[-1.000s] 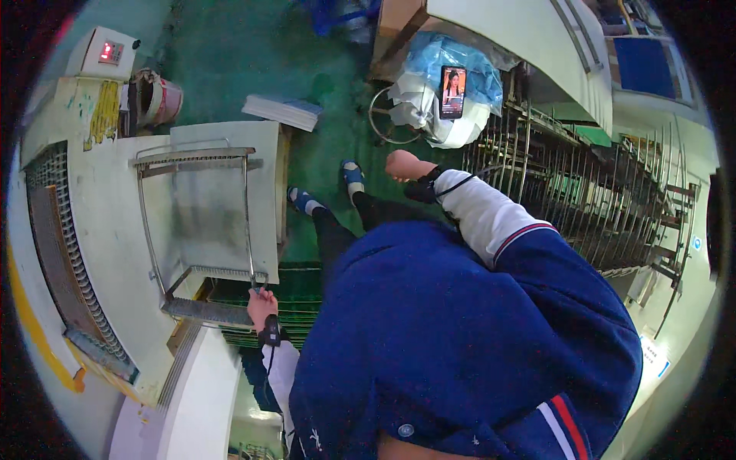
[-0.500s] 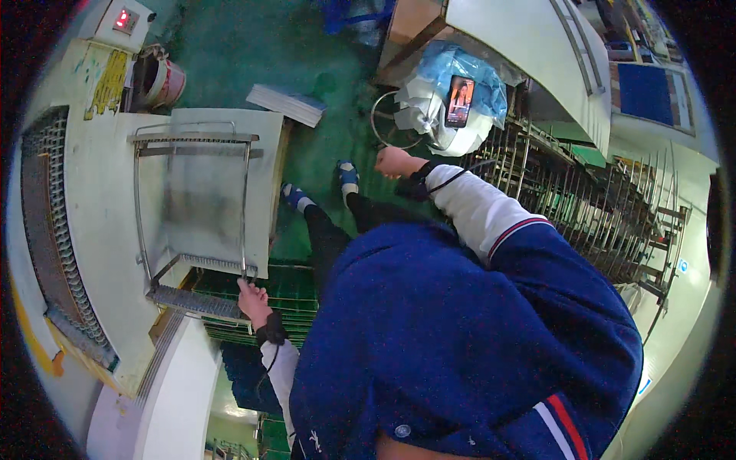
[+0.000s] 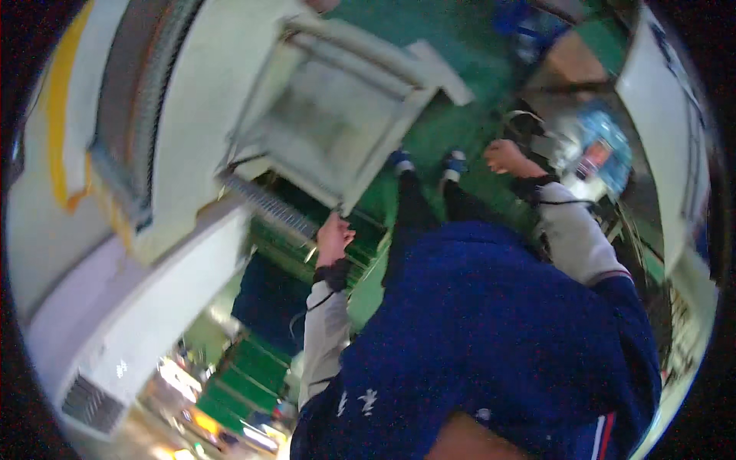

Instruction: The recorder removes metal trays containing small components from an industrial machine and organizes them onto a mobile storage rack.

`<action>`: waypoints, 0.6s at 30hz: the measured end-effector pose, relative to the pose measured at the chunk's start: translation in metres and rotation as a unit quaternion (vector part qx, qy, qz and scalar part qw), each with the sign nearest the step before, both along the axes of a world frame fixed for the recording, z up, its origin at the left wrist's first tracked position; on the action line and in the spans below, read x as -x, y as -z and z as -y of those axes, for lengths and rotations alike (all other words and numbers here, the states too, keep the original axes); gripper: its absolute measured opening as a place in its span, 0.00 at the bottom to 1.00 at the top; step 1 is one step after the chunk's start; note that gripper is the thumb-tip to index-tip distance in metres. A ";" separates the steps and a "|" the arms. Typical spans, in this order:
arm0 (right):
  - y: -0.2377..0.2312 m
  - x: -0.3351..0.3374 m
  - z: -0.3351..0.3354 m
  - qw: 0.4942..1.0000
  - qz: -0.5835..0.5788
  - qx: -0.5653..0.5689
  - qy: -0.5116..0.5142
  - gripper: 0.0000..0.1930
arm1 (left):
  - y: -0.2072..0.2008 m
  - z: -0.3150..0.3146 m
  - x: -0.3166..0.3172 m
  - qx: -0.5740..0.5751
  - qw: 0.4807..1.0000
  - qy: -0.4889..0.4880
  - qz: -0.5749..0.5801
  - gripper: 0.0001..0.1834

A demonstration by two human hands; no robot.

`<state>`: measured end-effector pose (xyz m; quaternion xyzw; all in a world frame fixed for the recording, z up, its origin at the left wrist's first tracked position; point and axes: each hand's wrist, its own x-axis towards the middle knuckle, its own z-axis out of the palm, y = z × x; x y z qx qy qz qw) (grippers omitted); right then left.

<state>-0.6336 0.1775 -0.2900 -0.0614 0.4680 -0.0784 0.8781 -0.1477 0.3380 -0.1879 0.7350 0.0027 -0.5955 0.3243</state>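
Observation:
A metal rack frame (image 3: 287,217) with toothed crossbars stands over a pale, flat sheet (image 3: 322,115) on the left. At its near corner is my left hand (image 3: 334,239), its fingers curled closed around the frame's end, though blur softens the exact grip. My right hand (image 3: 506,158) hovers over the floor to the right, closed loosely like a fist, and I see nothing in it. Just beyond that hand sits a bundle in white and blue plastic (image 3: 609,146), with a lit phone (image 3: 593,159) lying on top.
A white machine body (image 3: 222,84) with a long dark toothed strip (image 3: 153,107) runs along the left. A pale flat stack (image 3: 443,73) lies on the green floor (image 3: 441,126). A cardboard box (image 3: 575,60) and a white panel (image 3: 667,115) stand at the right.
My view has turned, so the rack, sheet and floor things appear shifted and tilted, and the picture is blurred. My left hand stays at the rack's corner; the right stays closed.

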 end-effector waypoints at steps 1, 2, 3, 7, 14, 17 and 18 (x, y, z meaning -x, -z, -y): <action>-0.028 -0.031 0.014 0.950 -0.222 0.169 -0.137 0.07 | -0.015 0.007 -0.003 -0.057 0.993 0.042 0.099 0.19; -0.030 -0.038 0.028 0.957 -0.195 0.176 -0.125 0.08 | -0.024 0.016 -0.017 -0.032 0.991 0.055 0.116 0.19; -0.027 -0.042 0.042 0.961 -0.172 0.182 -0.114 0.10 | -0.029 0.023 -0.033 -0.022 0.986 0.072 0.148 0.18; -0.056 -0.107 0.102 0.933 -0.205 0.293 -0.033 0.08 | -0.036 0.048 -0.118 0.043 0.929 0.090 0.356 0.16; -0.078 -0.191 0.177 0.766 -0.355 0.534 -0.046 0.22 | -0.030 0.140 -0.220 0.150 0.775 0.197 0.582 0.15; -0.101 -0.212 0.184 0.799 -0.390 0.446 -0.101 0.24 | -0.027 0.203 -0.234 0.087 0.786 0.286 0.541 0.17; -0.084 -0.209 0.183 0.791 -0.373 0.478 -0.083 0.25 | -0.013 0.216 -0.238 0.158 0.750 0.299 0.568 0.17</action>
